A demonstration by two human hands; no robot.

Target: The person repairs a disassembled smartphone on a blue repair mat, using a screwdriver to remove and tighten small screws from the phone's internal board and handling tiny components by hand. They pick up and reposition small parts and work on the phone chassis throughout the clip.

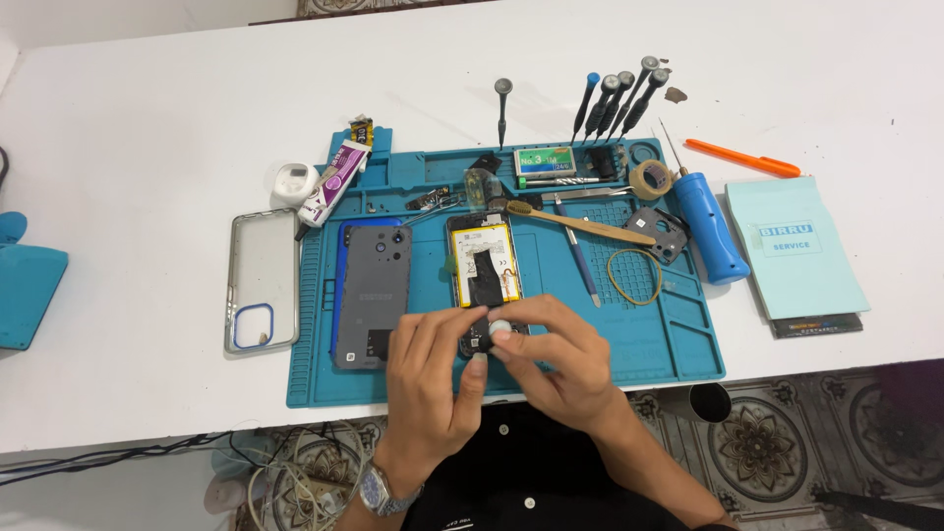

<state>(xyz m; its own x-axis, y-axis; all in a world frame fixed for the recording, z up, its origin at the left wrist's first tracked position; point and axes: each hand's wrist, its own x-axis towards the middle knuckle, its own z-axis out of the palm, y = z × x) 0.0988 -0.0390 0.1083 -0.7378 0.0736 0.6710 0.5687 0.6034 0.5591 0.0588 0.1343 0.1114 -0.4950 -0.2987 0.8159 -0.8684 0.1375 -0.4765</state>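
Note:
An opened phone (484, 267) with a yellow battery lies on the blue repair mat (433, 374). Both hands meet over its lower end. My left hand (430, 382) and my right hand (557, 359) together pinch a small round whitish part (500, 328) just above the phone's bottom edge. The lower part of the phone is hidden under my fingers. A grey back cover (373, 293) lies to the left on the mat.
A clear phone case (262, 279) lies left of the mat, with a glue tube (334, 181) and a white tape reel (294, 182). Screwdrivers (615, 96), a bamboo brush (580, 223), a rubber band (634, 274), a blue handle (710, 230), an orange pen (742, 157) and a pale blue booklet (795, 246) lie right.

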